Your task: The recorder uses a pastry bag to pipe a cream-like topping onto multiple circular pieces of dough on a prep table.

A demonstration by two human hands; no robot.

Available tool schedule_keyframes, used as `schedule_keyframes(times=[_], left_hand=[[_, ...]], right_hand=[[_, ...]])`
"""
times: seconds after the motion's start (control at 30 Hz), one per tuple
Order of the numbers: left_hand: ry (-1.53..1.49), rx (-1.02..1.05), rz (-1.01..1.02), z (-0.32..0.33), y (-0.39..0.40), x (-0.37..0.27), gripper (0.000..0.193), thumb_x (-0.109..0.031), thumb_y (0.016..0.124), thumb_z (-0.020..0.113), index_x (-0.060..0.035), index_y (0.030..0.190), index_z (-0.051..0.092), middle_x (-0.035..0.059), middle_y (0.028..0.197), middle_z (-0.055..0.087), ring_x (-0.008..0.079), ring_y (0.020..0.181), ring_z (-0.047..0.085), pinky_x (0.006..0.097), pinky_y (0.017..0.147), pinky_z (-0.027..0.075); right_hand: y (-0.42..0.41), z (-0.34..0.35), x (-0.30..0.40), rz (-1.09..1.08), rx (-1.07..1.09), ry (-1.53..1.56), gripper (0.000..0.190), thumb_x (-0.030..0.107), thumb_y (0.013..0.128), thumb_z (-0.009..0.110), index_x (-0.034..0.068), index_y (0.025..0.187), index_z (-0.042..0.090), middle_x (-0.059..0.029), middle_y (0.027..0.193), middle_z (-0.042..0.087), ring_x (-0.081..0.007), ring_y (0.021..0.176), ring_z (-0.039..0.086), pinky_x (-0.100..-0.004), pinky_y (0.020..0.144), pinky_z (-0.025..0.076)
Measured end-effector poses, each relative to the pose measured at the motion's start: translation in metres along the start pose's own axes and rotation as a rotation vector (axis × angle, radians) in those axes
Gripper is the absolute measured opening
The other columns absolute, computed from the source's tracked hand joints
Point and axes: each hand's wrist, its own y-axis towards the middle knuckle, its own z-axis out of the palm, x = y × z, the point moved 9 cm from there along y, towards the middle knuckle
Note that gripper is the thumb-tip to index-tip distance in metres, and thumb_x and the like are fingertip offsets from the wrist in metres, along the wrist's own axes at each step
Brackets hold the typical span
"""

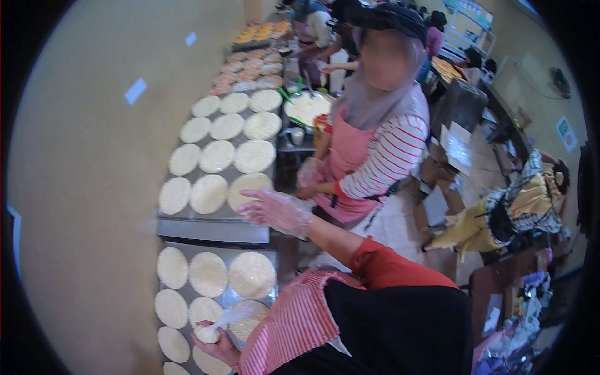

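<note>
Rows of flat, pale dough rounds [217, 157] lie on a grey table surface [213, 230] that runs away from me. My right hand [274, 212], in a clear plastic glove, reaches over the nearest row of the far section with its fingers spread and nothing in them. Lower down, my left hand [218, 344] holds a clear plastic piping bag [208, 333] filled with a white mixture, its loose end trailing over the rounds of the near section. Whether the right fingers touch the round [251, 182] under them I cannot tell.
A co-worker in a pink apron [349, 159] stands close beyond my right arm. Behind the rounds are a large bowl of white mixture [307, 108] and a small jug [297, 136]. Topped rounds [262, 32] lie farther off near other people. Open cardboard boxes [438, 206] stand on the floor at right.
</note>
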Motion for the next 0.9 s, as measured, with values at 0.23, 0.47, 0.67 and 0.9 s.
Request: schedule_keyframes(times=[0.23,0.47,0.67,0.9], left_hand=[[0.432,0.146,0.262,-0.017,0.020,-0.022,0.034,-0.034,0.083,0.050,-0.0034,0.099,0.053,0.0082,0.085,0.058,0.0175,0.077,0.057,0.0295,0.067,0.047],[-0.133,-0.138,-0.051,-0.006,0.001,0.034,0.035,-0.035,0.081,0.051,-0.0041,0.097,0.053,0.0081,0.080,0.059,0.0188,0.071,0.059,0.0311,0.061,0.051],[-0.123,-0.103,-0.020,-0.006,-0.003,0.021,0.035,-0.034,0.081,0.053,-0.0025,0.095,0.053,0.0087,0.080,0.059,0.0192,0.070,0.059,0.0307,0.061,0.051],[-0.194,0.016,-0.085,0.032,0.005,0.040,0.032,-0.027,0.078,0.060,-0.0022,0.097,0.053,0.0080,0.086,0.059,0.0185,0.075,0.059,0.0295,0.064,0.051]], right_hand=[[-0.008,0.058,-0.039,0.142,0.180,-0.158,0.067,0.050,0.089,0.039,0.010,0.139,0.019,-0.0136,0.128,0.043,-0.0236,0.110,0.047,-0.0382,0.093,0.037],[-0.038,-0.030,-0.126,0.265,-0.045,0.056,0.067,0.053,0.090,0.034,0.009,0.138,0.021,-0.0122,0.127,0.042,-0.0236,0.112,0.044,-0.0396,0.096,0.033],[-0.021,-0.008,-0.149,0.382,0.026,0.032,0.066,0.058,0.088,0.034,0.011,0.135,0.029,-0.0113,0.125,0.043,-0.0224,0.110,0.046,-0.0382,0.092,0.036],[-0.035,-0.013,-0.175,0.685,0.023,-0.441,0.070,0.062,0.086,0.031,0.010,0.133,0.034,-0.0102,0.121,0.047,-0.0209,0.107,0.047,-0.0358,0.090,0.037]])
